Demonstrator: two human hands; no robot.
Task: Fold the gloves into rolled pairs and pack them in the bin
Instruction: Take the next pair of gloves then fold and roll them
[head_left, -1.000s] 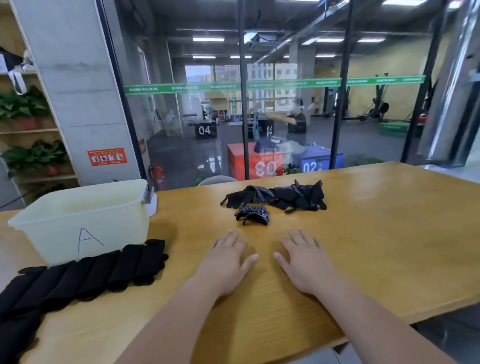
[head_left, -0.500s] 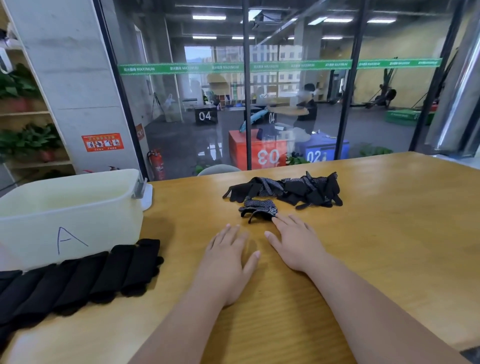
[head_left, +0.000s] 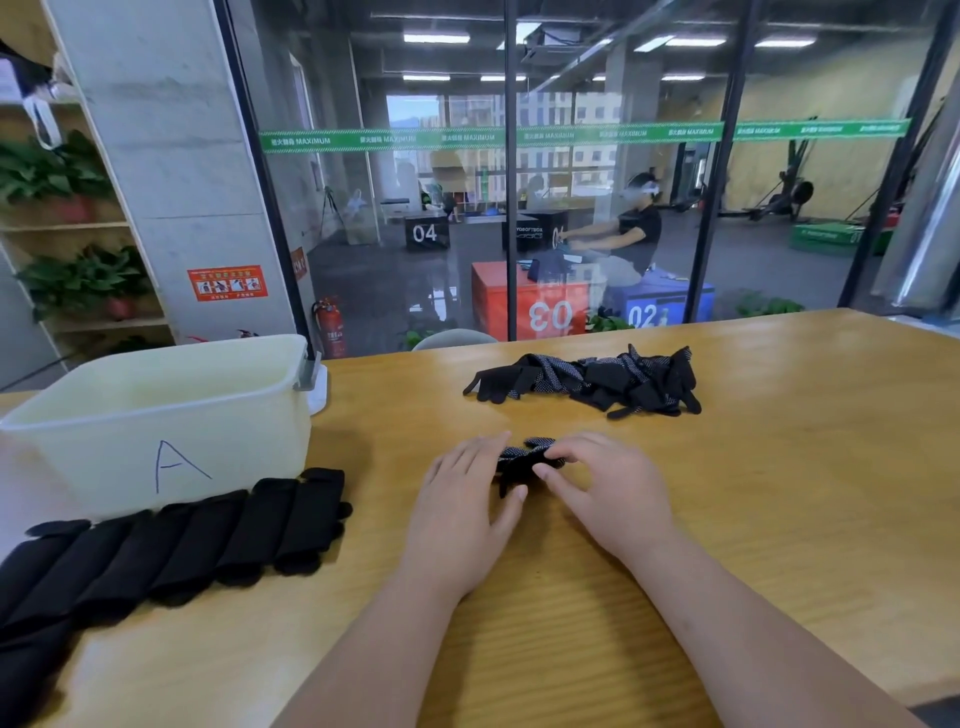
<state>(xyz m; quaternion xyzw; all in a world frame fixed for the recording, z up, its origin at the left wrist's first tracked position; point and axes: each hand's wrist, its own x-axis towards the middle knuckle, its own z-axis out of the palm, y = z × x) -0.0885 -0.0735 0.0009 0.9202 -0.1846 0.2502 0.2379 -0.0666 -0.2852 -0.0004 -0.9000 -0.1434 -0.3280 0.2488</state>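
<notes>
A small crumpled black glove with white dots (head_left: 519, 461) lies on the wooden table (head_left: 779, 467), between my two hands. My left hand (head_left: 465, 499) lies flat, its straight fingers touching the glove's left side. My right hand (head_left: 610, 486) has its fingertips curled onto the glove's right edge and pinches it. Farther back lies a pile of several black dotted gloves (head_left: 587, 382). The pale plastic bin marked "A" (head_left: 156, 415) stands at the left; I see nothing inside it.
A row of black rolled fabric pieces (head_left: 208, 535) lies in front of the bin and runs off to the lower left. A glass wall stands just beyond the table's far edge. Bare wood stretches to the right of my hands.
Both hands have moved forward from resting flat on the table to the small glove. The right hand reached it first and now pinches it; the left has come to its side.
</notes>
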